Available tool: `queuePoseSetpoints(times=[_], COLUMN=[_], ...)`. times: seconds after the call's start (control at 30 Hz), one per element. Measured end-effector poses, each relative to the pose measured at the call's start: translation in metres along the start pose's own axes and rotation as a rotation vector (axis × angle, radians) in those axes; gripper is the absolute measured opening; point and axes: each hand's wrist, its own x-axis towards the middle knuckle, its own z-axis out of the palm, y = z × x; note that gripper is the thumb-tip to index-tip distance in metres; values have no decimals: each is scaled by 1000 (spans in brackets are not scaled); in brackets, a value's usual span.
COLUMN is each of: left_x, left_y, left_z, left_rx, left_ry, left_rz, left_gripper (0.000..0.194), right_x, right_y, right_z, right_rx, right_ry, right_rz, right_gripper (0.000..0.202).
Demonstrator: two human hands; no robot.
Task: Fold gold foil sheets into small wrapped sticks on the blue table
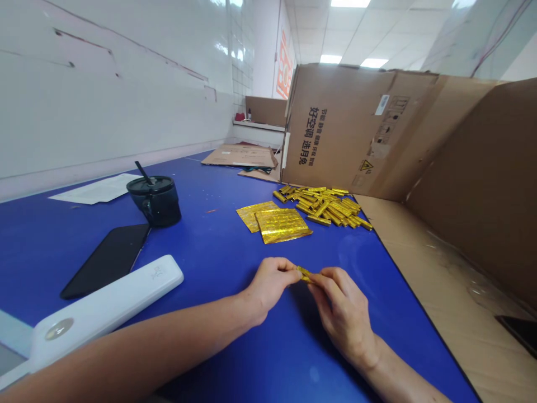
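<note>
Between my two hands is a small piece of gold foil paper [304,273], narrow and folded or rolled; the fingers cover most of it. My left hand [268,282] pinches its left end with thumb and forefinger. At the other end, my right hand [346,308] is closed on it with the thumb and fingertips. Beyond the hands lie flat stacks of gold foil sheets [283,225] on the blue table [218,246]. A loose heap of gold foil rolls [327,206] is farther back to the right.
On the left are a dark lidded mug [155,201] with a handle sticking up, a black phone [107,260], a white elongated device [109,294] and white paper [98,189]. A large cardboard box [344,129] borders the table's right side. Flat cardboard [239,155] lies at the back.
</note>
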Motion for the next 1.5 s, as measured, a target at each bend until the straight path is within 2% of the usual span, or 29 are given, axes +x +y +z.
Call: queuePoseSetpoints(times=[0.1, 0.23, 0.3, 0.43, 0.63, 0.87, 1.07, 1.17, 1.27, 1.4, 1.5], left_x=[3, 9, 11, 12, 12, 12, 11, 13, 14, 12, 10], left_y=[-1, -2, -3, -4, -5, -4, 0, 2, 4, 4, 5], left_z=[-1, -4, -5, -5, -4, -3, -6, -8, -9, -8, -7], left_rx=[-20, -62, -124, -185, -150, -152, -452, -488, -456, -315, -248], left_ry=[32, 118, 154, 177, 156, 123, 3, -37, -29, 4, -33], left_rz=[27, 110, 124, 138, 144, 92, -147, -193, -233, -167, -70], left_gripper=[12, 11, 10, 10, 11, 7, 5, 7, 18, 19, 24], right_x=[0, 2, 4, 9, 14, 12, 10, 10, 10, 10, 10], right_y=[-2, 3, 7, 12, 9, 10, 11, 11, 10, 7, 7], right_z=[1, 6, 9, 8, 4, 7, 9, 11, 12, 11, 10], right_rx=[169, 424, 539, 732, 959, 1092, 1124, 1130, 1134, 1130, 1136], right_ry=[-13, 97, 135, 111, 62, 57, 83, 82, 74, 57, 53], right_rz=[116, 464, 581, 716, 897, 964, 982, 999, 1002, 979, 981], right_gripper=[20, 28, 26, 29, 30, 16, 13, 14, 16, 17, 18])
